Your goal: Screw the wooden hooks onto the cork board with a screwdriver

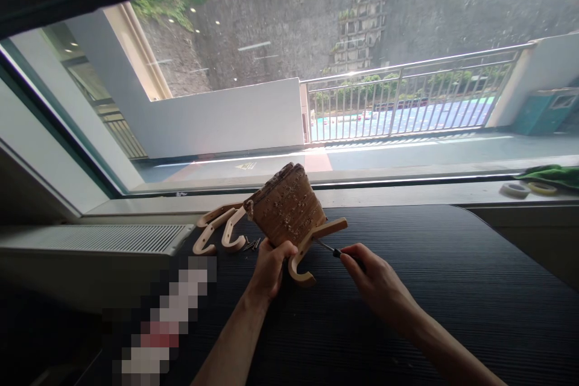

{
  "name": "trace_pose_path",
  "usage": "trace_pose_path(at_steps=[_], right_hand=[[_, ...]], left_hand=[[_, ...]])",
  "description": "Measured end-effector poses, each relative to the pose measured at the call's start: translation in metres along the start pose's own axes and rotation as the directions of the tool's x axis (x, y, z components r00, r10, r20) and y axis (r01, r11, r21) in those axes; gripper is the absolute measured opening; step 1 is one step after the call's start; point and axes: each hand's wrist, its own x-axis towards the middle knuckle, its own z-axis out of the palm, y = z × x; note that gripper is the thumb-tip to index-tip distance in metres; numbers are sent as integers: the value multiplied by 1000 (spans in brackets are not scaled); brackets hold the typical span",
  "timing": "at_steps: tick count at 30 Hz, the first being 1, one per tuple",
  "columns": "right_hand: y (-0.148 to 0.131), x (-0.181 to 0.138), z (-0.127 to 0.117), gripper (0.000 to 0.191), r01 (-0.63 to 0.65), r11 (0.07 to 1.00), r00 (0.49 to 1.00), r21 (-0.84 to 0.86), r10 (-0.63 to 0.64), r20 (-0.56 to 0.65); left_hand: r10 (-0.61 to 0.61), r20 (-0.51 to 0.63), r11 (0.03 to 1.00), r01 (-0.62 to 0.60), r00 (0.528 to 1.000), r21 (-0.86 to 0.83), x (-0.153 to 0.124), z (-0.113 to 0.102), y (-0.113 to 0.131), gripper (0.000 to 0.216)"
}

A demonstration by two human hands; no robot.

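Observation:
My left hand (pixel 272 268) is closed around the lower edge of a rough brown wooden block (pixel 287 208), its face pitted with many small marks. The block is tilted up off the table. Against its right lower edge lies a pale wooden hook (pixel 302 274) with a curled end pointing toward me. My right hand (pixel 368 268) grips a screwdriver (pixel 337 253) with a dark handle. Its thin metal shaft points left, and the tip meets the hook's side near the block. Whether a screw sits under the tip is too small to tell.
More wooden hooks (pixel 233 241) lie left of the block, with several screws (pixel 253 244) beside them. The dark table (pixel 407 313) stands against a window sill (pixel 362 198). Tape rolls (pixel 515 190) and a green cloth (pixel 554 175) rest at the right. A white vented radiator (pixel 99 240) is at left.

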Motion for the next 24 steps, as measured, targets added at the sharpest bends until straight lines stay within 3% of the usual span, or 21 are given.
trace_pose_path(at_steps=[5, 10, 13, 18, 21, 24], right_hand=[[-1, 0, -7, 21, -2, 996, 1000, -94, 0, -13], [6, 1, -8, 20, 249, 932, 965, -265, -263, -19], [9, 2, -6, 20, 302, 904, 947, -301, -320, -12], [5, 0, -2, 24, 161, 972, 986, -170, -165, -9], [4, 1, -1, 30, -6, 1000, 1000, 17, 5, 25], [4, 3, 0, 34, -102, 978, 991, 184, 84, 106]], left_hand=[[-6, -20, 1000, 6, 1000, 7, 0, 2, -3, 7], [-21, -48, 999, 19, 999, -47, 0, 4, -1, 8], [-18, -46, 999, 16, 999, -42, 0, 3, -1, 8], [-8, -3, 1000, 8, 1000, -10, 0, 1, -1, 7], [27, 19, 1000, -27, 999, 14, -1, -1, 1, 6], [30, 15, 999, -30, 999, 19, -1, -1, 2, 5]])
